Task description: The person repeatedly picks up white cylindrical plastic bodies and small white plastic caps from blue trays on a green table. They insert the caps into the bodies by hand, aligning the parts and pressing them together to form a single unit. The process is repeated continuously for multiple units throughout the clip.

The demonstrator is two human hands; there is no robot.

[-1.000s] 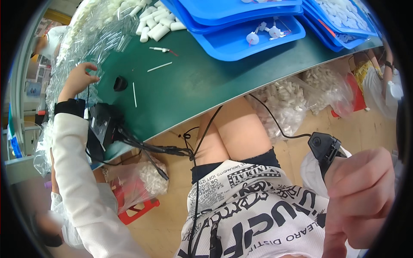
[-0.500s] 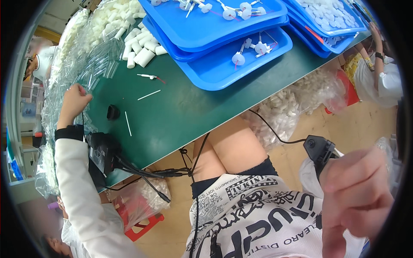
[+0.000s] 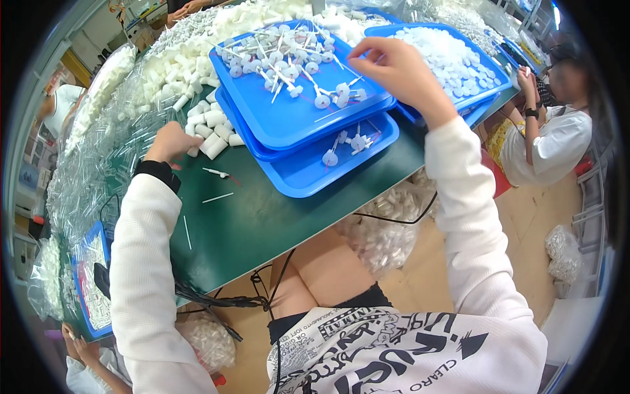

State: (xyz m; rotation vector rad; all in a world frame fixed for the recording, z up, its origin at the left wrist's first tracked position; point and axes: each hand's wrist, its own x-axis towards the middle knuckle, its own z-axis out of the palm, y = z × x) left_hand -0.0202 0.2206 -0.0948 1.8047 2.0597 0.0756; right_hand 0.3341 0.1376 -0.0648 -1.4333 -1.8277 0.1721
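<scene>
My left hand (image 3: 172, 141) rests at the edge of a pile of short white cylinders (image 3: 209, 126) on the green table (image 3: 262, 220), fingers curled and hidden from me. My right hand (image 3: 394, 62) hovers over the top one of the stacked blue trays (image 3: 282, 121), which holds several white round-capped pins (image 3: 315, 98). Its fingers are bent downward; I cannot make out anything between them. A lower blue tray (image 3: 308, 176) carries a few more such pins. One loose pin (image 3: 216, 173) and two thin white sticks (image 3: 218, 197) lie on the table near my left wrist.
A second blue tray of white caps (image 3: 453, 59) stands at the right. Clear bags of tubes (image 3: 98, 164) are heaped on the left, and a bag of white parts (image 3: 387, 233) lies under the table. Another person (image 3: 551, 134) sits at the right. Black cables (image 3: 223, 301) hang off the table edge.
My right hand left my lap, where it held a black device, and rose over the blue trays. My left hand shifted from the clear bags to the white cylinders. The view tilted up.
</scene>
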